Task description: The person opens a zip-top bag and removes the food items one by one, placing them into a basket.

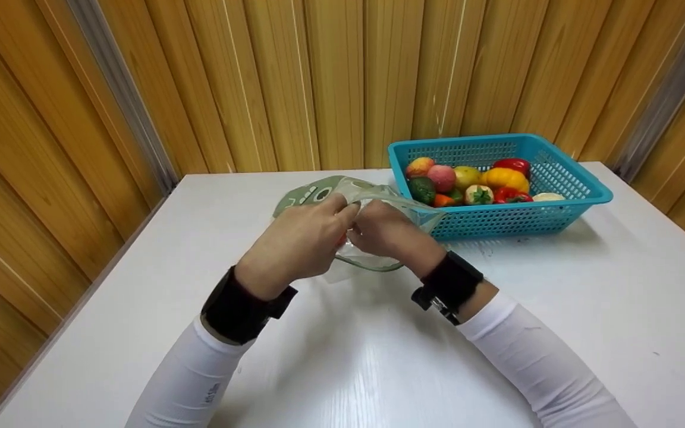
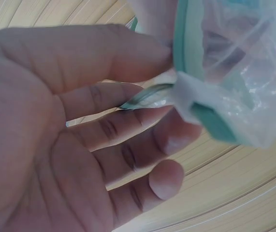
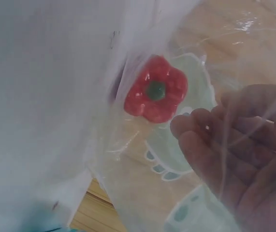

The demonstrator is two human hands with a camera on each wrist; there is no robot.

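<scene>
A clear zip bag (image 1: 307,195) with a green cartoon print is held up above the white table. My left hand (image 1: 304,238) pinches the bag's rim; the left wrist view shows the green zip edge (image 2: 188,43) at the thumb tip, with the other fingers loosely bent. Inside the bag's mouth is my right hand (image 1: 384,229), its fingers loosely bent with nothing between them. A red bell pepper (image 3: 156,90) with a green stem spot lies within the bag, just off the right fingertips. In the head view only a sliver of it shows between the hands.
A turquoise plastic basket (image 1: 497,223) stands at the back right, close behind the bag. It holds several fruits and vegetables, among them a yellow pumpkin-like piece (image 1: 506,179) and a dark green avocado-like piece (image 1: 421,190). A wood-patterned wall (image 1: 360,83) rises behind the table (image 1: 170,238).
</scene>
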